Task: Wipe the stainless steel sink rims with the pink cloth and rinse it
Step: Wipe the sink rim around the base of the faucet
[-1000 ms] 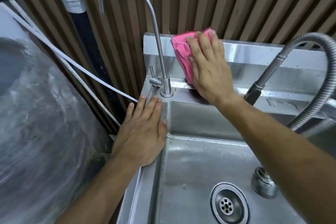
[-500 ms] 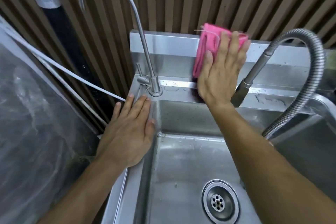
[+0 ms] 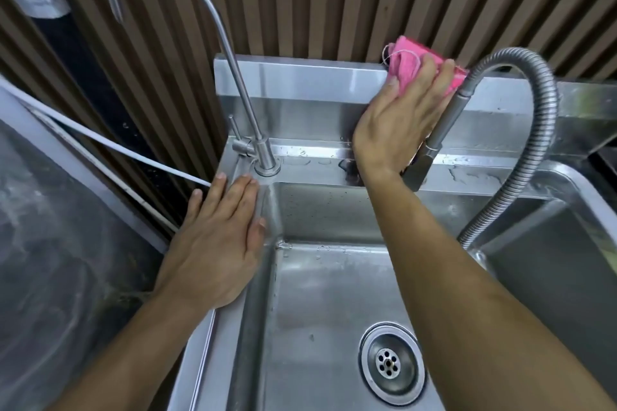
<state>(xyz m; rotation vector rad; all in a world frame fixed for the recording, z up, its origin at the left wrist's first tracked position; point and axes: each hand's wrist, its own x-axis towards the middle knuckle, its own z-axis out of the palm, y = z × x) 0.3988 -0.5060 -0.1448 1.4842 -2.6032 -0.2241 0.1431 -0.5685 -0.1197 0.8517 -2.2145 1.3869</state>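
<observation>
Wiping the top rim of the backsplash point(image 3: 300, 77), toward the sink's back right. Best done with steady flat pressure, pink cloth point(image 3: 409, 72) folded over the upper edge so top and face get cleaned in one pass; mind the spray-hose head point(image 3: 444, 130) just beside the wrist. Right hand point(image 3: 397, 123) spread, fingers extended, palm pressing cloth against the steel, forearm reaching diagonally across the basin point(image 3: 320, 310). Left hand point(image 3: 220, 240) open, flat on the sink's left rim beside the gooseneck tap point(image 3: 260, 157), bracing. Rinse not yet done.
</observation>
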